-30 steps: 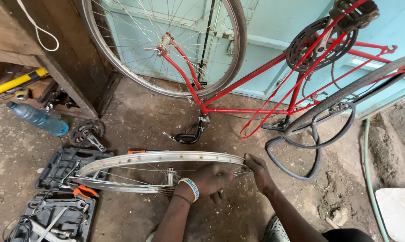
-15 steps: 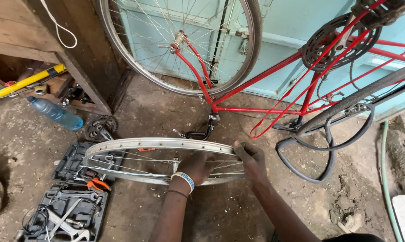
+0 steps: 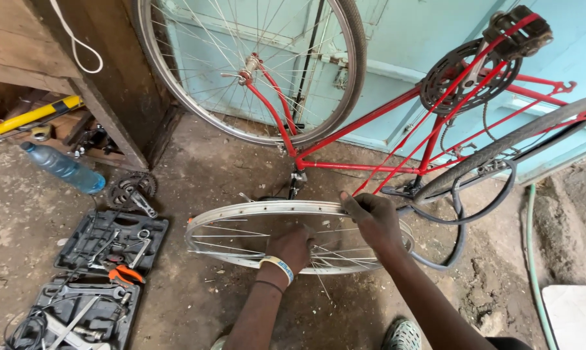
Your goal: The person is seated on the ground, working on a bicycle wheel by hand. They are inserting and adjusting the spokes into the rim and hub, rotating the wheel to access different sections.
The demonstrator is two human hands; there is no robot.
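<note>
A bare silver bicycle rim (image 3: pixel 241 210) with thin spokes is held nearly flat above the concrete floor. My left hand (image 3: pixel 291 249), with a light wristband, reaches in among the spokes near the middle of the wheel. My right hand (image 3: pixel 374 220) grips the far side of the rim from above. A red bicycle frame (image 3: pixel 344 133) stands upside down just behind, its tyred wheel (image 3: pixel 351 71) against the pale blue wall. The hub under my left hand is hidden.
An open grey tool case (image 3: pixel 105 243) with orange-handled pliers (image 3: pixel 124 273) lies at the left, a second case (image 3: pixel 79 311) below it. A blue plastic bottle (image 3: pixel 63 168) and a chainring (image 3: pixel 129 188) lie nearby. A loose black tyre (image 3: pixel 458 227) and green hose (image 3: pixel 532 259) are at the right.
The rim has come up and to the right in view, lifted closer to me. My right hand has shifted onto its far edge; my left hand stays among the spokes.
</note>
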